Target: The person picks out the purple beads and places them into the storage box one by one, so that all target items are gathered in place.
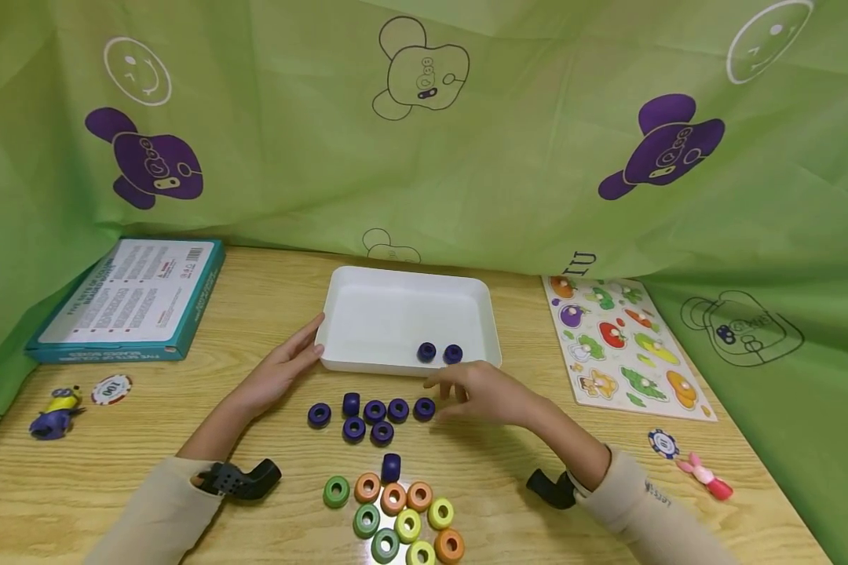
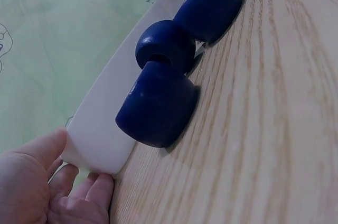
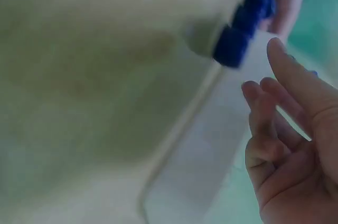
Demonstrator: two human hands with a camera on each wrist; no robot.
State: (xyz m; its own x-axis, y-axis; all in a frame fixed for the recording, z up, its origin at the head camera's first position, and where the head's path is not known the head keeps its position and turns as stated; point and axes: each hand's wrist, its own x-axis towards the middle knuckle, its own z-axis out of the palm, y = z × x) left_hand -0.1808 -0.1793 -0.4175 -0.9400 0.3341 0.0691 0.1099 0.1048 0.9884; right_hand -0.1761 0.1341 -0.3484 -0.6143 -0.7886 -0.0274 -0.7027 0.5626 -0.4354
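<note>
A shallow white tray (image 1: 396, 314) stands on the wooden table with two dark blue beads (image 1: 440, 352) inside, by its front wall. My left hand (image 1: 279, 377) holds the tray's front left corner; in the left wrist view the thumb is at the rim and bent fingers are against the side. My right hand (image 1: 491, 392) hovers by the tray's front right corner, fingers loosely bent, nothing between them. Its fingertips are close to the rightmost dark blue bead (image 1: 424, 409) of a loose group before the tray. Another blue bead (image 1: 391, 468) lies on its side nearer me.
Green beads (image 1: 366, 521), orange beads (image 1: 393, 499) and yellow beads (image 1: 408, 526) lie at the front. A boxed set (image 1: 127, 298), a minion figure (image 1: 56, 412) and a chip (image 1: 111, 389) are left. Right are a vegetable puzzle board (image 1: 625, 345), a chip (image 1: 663, 444) and a pink figure (image 1: 707, 475).
</note>
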